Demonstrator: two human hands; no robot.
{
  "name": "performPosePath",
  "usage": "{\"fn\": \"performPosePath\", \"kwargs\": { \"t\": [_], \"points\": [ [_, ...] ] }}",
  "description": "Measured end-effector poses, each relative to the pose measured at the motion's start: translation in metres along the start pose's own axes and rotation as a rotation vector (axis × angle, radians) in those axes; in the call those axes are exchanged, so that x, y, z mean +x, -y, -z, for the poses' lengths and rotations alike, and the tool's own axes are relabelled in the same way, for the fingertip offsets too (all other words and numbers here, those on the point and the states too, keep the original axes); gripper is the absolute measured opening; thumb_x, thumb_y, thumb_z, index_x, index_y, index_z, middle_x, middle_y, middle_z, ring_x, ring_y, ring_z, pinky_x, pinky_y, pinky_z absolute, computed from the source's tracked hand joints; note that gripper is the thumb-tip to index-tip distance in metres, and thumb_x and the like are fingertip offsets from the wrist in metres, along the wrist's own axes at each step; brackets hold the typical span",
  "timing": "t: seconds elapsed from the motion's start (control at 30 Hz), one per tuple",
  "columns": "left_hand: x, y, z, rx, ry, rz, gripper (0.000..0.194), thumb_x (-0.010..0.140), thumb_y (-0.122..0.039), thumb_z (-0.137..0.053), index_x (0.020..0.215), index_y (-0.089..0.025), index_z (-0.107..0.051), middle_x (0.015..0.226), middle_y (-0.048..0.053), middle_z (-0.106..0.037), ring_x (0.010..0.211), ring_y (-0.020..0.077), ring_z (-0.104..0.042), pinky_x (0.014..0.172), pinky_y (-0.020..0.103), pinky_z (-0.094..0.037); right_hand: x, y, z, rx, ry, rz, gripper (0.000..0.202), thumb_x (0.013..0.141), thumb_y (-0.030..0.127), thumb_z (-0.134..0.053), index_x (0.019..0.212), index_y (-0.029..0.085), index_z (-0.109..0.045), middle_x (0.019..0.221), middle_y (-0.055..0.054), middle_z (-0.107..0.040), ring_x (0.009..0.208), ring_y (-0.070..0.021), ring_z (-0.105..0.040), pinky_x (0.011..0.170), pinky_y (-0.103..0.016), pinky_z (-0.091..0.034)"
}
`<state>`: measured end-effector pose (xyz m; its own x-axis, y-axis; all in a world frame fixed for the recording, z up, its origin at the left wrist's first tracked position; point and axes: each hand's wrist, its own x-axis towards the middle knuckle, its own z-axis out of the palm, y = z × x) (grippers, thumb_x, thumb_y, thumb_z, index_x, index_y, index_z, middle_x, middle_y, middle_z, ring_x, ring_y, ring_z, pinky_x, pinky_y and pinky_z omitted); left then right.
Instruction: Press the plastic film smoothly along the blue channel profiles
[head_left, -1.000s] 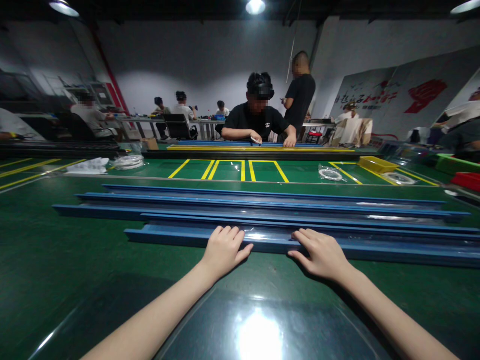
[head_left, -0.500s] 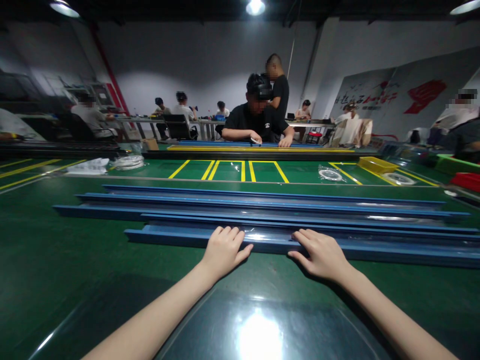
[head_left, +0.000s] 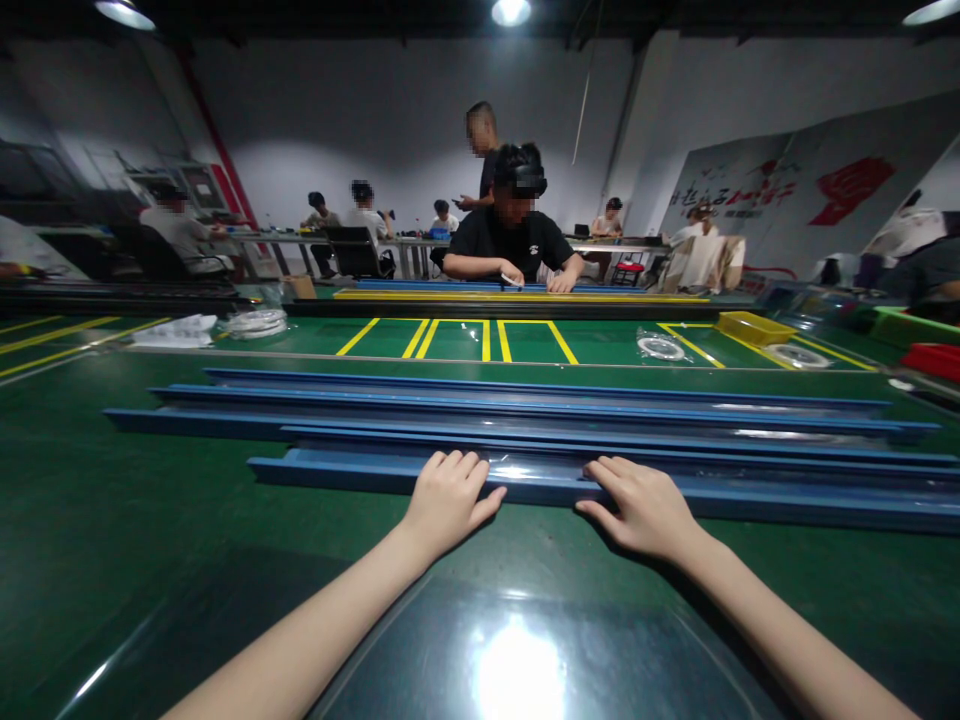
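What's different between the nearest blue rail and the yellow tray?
Colour: the nearest blue rail is blue; the yellow tray is yellow.
Shape: the rail is long and narrow, running past the picture's right edge; the tray is short and wholly in view.
Touch: the left hand and right hand are on the rail; neither touches the tray.
Both lie on green surfaces.

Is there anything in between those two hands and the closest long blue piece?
Nothing that I can see: the left hand and right hand both touch the near edge of the closest blue channel directly.
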<state>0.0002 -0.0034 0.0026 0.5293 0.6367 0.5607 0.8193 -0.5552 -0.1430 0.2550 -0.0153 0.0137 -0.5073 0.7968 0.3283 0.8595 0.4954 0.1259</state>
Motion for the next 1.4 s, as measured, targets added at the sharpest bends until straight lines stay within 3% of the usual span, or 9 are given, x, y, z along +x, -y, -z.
{"fn": "performPosePath", "kwargs": {
  "t": [0.13, 0.83, 1.1, 1.4],
  "points": [
    [-0.0002, 0.0008, -0.0002, -0.065, -0.029, 0.004, 0.023, 0.080, -0.037, -0.043, 0.080, -0.016, -0.054, 0.093, 0.006, -0.060, 0.085, 0.0187, -0.051, 0.066, 0.031, -0.035, -0.0002, -0.0001, 0.0004, 0.000, -0.005, 0.003, 0.033, 0.080, 0.044, -0.037, 0.089, 0.017, -0.054, 0.082, -0.008, -0.059, 0.075, -0.0181, -0.053, 0.060, -0.026, -0.036],
    [-0.0007, 0.0007, -0.0012, -0.052, -0.014, 0.002, 0.024, 0.080, -0.037, -0.043, 0.081, -0.017, -0.055, 0.094, 0.005, -0.061, 0.083, 0.0187, -0.052, 0.065, 0.031, -0.034, 0.0001, 0.0014, 0.0012, -0.006, 0.021, -0.014, 0.034, 0.080, 0.045, -0.036, 0.090, 0.017, -0.054, 0.085, -0.008, -0.060, 0.077, -0.0185, -0.053, 0.061, -0.026, -0.036],
    [-0.0009, 0.0003, 0.0000, 0.022, 0.020, -0.005, 0.029, 0.081, -0.039, -0.039, 0.073, -0.016, -0.054, 0.072, 0.003, -0.058, 0.068, 0.0169, -0.050, 0.061, 0.031, -0.032, 0.0000, 0.0013, 0.0027, -0.014, 0.040, -0.013, 0.034, 0.080, 0.045, -0.036, 0.091, 0.017, -0.053, 0.086, -0.008, -0.059, 0.078, -0.0188, -0.053, 0.062, -0.027, -0.037],
    [-0.0003, 0.0008, -0.0010, 0.038, 0.019, -0.004, 0.029, 0.081, -0.040, -0.038, 0.073, -0.016, -0.053, 0.070, 0.003, -0.057, 0.067, 0.0166, -0.049, 0.061, 0.030, -0.030, 0.0002, 0.0011, 0.0019, -0.005, 0.051, -0.019, 0.036, 0.080, 0.045, -0.035, 0.092, 0.017, -0.053, 0.086, -0.007, -0.059, 0.079, -0.0183, -0.053, 0.063, -0.026, -0.037]
  ]
}}
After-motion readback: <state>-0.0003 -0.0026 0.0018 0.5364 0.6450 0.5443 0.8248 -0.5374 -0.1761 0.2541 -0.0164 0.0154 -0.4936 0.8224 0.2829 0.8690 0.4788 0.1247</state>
